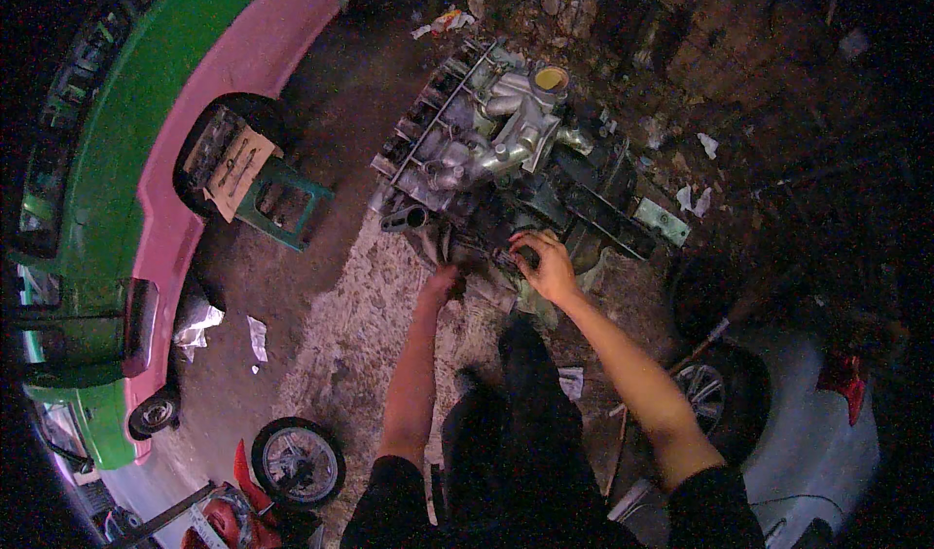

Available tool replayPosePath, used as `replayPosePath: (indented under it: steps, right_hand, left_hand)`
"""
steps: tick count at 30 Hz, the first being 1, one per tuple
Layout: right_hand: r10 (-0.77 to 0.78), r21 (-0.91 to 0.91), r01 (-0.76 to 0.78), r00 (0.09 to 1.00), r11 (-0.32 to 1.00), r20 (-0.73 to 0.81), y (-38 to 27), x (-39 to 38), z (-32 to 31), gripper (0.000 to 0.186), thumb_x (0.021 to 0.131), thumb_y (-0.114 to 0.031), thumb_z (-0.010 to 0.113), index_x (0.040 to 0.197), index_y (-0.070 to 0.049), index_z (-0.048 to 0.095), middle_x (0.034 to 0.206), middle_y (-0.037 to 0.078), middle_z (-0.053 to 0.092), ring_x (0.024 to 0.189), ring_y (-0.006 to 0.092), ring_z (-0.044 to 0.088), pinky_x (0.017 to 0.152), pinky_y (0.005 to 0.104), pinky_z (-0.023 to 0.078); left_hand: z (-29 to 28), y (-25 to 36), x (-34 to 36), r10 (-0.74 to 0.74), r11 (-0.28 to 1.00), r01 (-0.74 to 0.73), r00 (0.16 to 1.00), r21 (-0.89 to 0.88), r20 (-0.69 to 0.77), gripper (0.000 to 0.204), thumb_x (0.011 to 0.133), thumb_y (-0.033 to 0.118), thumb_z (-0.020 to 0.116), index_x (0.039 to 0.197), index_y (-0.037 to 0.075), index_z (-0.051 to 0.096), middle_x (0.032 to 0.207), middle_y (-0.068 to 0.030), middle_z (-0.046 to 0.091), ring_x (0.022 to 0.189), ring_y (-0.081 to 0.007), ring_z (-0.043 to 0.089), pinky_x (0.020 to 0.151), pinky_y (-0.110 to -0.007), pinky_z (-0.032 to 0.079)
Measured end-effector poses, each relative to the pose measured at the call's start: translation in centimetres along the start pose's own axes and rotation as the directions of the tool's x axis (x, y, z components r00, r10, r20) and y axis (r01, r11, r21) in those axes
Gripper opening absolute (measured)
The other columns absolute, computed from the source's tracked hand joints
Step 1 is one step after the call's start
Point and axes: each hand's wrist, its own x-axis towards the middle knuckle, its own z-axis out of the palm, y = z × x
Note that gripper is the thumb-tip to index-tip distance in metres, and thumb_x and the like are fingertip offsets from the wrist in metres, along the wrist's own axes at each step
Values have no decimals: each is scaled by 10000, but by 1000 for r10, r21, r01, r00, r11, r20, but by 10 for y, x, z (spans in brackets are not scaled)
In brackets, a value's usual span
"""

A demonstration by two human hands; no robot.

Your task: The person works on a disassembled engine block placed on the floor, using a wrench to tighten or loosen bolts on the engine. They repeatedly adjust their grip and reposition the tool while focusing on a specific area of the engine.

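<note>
the right hand (545,262) is curled, thumb near fingertips, at the near end of the engine (506,145) on the floor (336,320); whether anything is pinched cannot be told. the left hand (446,281) is blurred, its grip unclear. light, steady finger pressure seems best used. no writing can be read, even on the green-and-pink vehicle (243,53).

**Two-handed reach at an engine (486,145)**

The right hand (547,265) curls at the engine's near end; the left hand (447,280), dim, is just beside it. Left of the left hand stands a green stool (292,180); to the right hand's lower right, a car wheel (704,399).
</note>
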Motion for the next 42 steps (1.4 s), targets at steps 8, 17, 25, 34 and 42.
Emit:
replayPosePath:
  steps: [8, 17, 25, 34, 42]
  right_hand:
    - [-18, 31, 17, 1000, 999, 15, -4, 3, -4, 165, 754, -8, 704, 904, -52, 650, 1055, 75, 682, 985, 299, 605, 883, 382, 468]
    - [-4, 23, 4, 1000, 1000, 17, -7, 4, -6, 186, 736, -15, 697, 908, -70, 651, 1052, 81, 687, 982, 304, 617, 909, 389, 458]
    - [-31, 5, 31, 999, 1000, 22, -6, 4, -6, 142, 763, -29, 698, 894, -61, 653, 1050, 74, 684, 976, 307, 606, 892, 385, 457]
    - [-39, -36, 39, 999, 999, 12, -7, 4, -4, 141, 758, -29, 697, 889, -59, 657, 1038, 78, 686, 967, 309, 612, 881, 389, 460]
    - [-23, -45, 25, 999, 999, 34, -4, 2, -4, 140, 761, -33, 701, 891, -60, 658, 1047, 68, 686, 983, 295, 613, 894, 377, 456]
  left_hand:
    - [4, 20, 4, -53, 998, 43, 960, 43, 275, 274, 900, 336, 626, 953, 70, 663, 749, -45, 633, 623, -193, 594, 560, -383, 498]
    - [-20, -5, 46, 18, 920, -122, 963, 373, 270, 235, 858, 274, 616, 993, 94, 682, 834, -49, 654, 667, -213, 596, 582, -377, 499]
    - [-31, -30, 157, -257, 947, 111, 824, 301, 505, 181, 822, 197, 602, 945, 85, 673, 871, -77, 648, 683, -218, 619, 575, -390, 508]
    - [55, 45, -1, 37, 995, -39, 999, 96, 19, 235, 834, 180, 576, 1006, 21, 564, 817, -136, 629, 678, -264, 640, 577, -408, 516]
    - [176, -64, -65, 522, 765, -243, 776, 596, -354, 816, 751, 5, 590, 1494, 37, 252, 847, -289, 634, 791, -438, 632, 710, -487, 497]
